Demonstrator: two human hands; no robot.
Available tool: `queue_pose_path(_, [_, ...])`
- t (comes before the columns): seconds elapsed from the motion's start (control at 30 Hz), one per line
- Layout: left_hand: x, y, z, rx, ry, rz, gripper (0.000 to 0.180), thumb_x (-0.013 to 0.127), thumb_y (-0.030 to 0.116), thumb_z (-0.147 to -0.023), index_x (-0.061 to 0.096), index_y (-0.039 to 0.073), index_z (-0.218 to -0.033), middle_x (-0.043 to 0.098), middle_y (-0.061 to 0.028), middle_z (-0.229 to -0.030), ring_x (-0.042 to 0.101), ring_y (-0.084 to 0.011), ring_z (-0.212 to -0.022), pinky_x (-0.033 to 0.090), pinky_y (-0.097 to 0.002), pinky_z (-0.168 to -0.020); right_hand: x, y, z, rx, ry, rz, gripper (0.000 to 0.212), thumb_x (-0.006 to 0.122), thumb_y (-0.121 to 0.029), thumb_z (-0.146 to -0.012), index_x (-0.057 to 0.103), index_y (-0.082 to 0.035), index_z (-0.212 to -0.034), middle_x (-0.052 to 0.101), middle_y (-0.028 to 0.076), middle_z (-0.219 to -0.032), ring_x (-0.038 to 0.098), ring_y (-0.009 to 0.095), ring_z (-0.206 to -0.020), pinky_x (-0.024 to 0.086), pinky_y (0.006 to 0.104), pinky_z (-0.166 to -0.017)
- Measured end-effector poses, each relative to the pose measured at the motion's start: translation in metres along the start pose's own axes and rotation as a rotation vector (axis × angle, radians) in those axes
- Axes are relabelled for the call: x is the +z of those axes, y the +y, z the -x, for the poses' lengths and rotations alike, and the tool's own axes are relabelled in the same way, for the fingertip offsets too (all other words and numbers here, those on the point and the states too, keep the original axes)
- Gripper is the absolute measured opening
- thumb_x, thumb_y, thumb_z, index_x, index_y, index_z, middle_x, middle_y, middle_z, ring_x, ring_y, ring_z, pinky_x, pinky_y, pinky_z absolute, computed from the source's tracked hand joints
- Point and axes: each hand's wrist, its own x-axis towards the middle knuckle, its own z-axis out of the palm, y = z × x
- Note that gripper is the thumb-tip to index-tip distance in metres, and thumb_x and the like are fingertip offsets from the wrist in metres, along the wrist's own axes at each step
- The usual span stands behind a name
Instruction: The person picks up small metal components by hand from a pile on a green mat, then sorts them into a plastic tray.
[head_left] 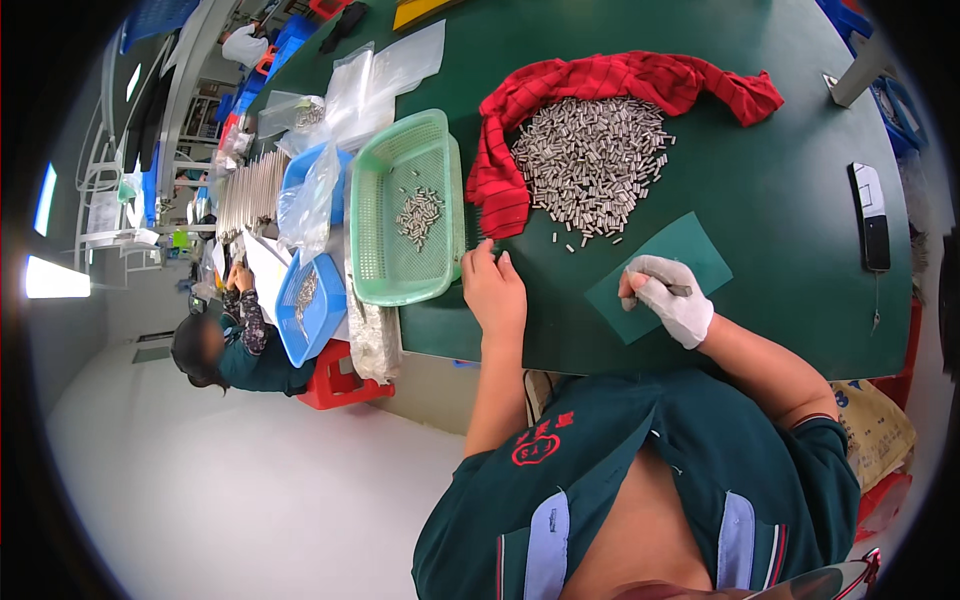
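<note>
My left hand [495,290], bare, lies by the right side of the green mesh basket [456,215], just below the end of a red checked cloth [500,205]. Its thumb stands apart from the bent fingers, and I see nothing between them. A white fingerless-looking glove covers my right hand [672,302], which is closed round a short grey rod [680,290] above a green sheet [708,255]. Beyond the hands is a heap of small metal pins [590,165], with the cloth curved around its left and far sides. More pins [419,216] lie in the basket.
Left of the basket are blue trays [318,325], clear plastic bags [312,205] and a stack of long rods [250,190]. A co-worker [250,350] sits there. A black and white handheld device [871,215] lies at the table's right edge, near a metal post [860,75].
</note>
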Motion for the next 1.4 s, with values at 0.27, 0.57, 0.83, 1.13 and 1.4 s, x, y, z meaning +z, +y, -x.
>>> queue_pose_path(0.27, [0.006,-0.003,-0.002,-0.065,0.009,-0.308,0.022,0.060,0.010,-0.084,0.057,0.002,-0.104,0.056,-0.0150,-0.099,0.057,-0.0344,-0.090,0.048,-0.0418,-0.077,0.005,0.001,-0.001,-0.003,0.008,0.026,0.024,0.048,-0.018,-0.096,0.057,0.001,-0.083,0.057,0.005,-0.076,0.053,0.012,-0.073,0.044,0.0259,-0.071])
queue_pose_path(0.57, [0.000,0.005,0.007,0.088,-0.072,-0.120,0.009,0.061,0.008,-0.083,0.056,0.002,-0.088,0.056,-0.0124,-0.084,0.055,-0.0327,-0.078,0.046,-0.0409,-0.070,0.001,0.002,-0.003,-0.012,0.002,0.028,0.022,0.050,-0.017,-0.095,0.057,0.001,-0.084,0.058,0.004,-0.078,0.054,0.010,-0.073,0.045,0.0249,-0.070])
queue_pose_path(0.83, [-0.005,0.031,0.015,-0.065,-0.214,0.447,0.008,0.060,0.003,-0.084,0.053,0.001,-0.088,0.053,-0.0113,-0.085,0.052,-0.0268,-0.074,0.046,-0.0354,-0.068,0.000,0.001,-0.002,-0.022,0.030,0.012,0.018,0.053,-0.015,-0.093,0.057,0.001,-0.089,0.058,0.004,-0.081,0.055,0.010,-0.074,0.045,0.0247,-0.070])
queue_pose_path(1.13, [0.004,0.015,-0.046,0.435,-0.098,-0.052,0.012,0.059,0.002,-0.081,0.053,0.002,-0.091,0.059,-0.0121,-0.105,0.053,-0.0327,-0.092,0.043,-0.0415,-0.081,0.003,0.002,-0.002,0.012,0.078,-0.013,0.021,0.053,-0.018,-0.093,0.058,0.000,-0.084,0.058,0.003,-0.077,0.055,0.010,-0.073,0.044,0.0242,-0.070])
queue_pose_path(1.4, [0.007,0.003,-0.026,0.203,-0.116,-0.177,0.016,0.057,0.001,-0.084,0.051,0.001,-0.099,0.059,-0.0133,-0.102,0.052,-0.0356,-0.090,0.043,-0.0426,-0.081,0.001,0.000,-0.002,-0.011,0.060,0.020,0.022,0.052,-0.019,-0.094,0.058,0.000,-0.084,0.058,0.003,-0.075,0.054,0.010,-0.073,0.044,0.0246,-0.070])
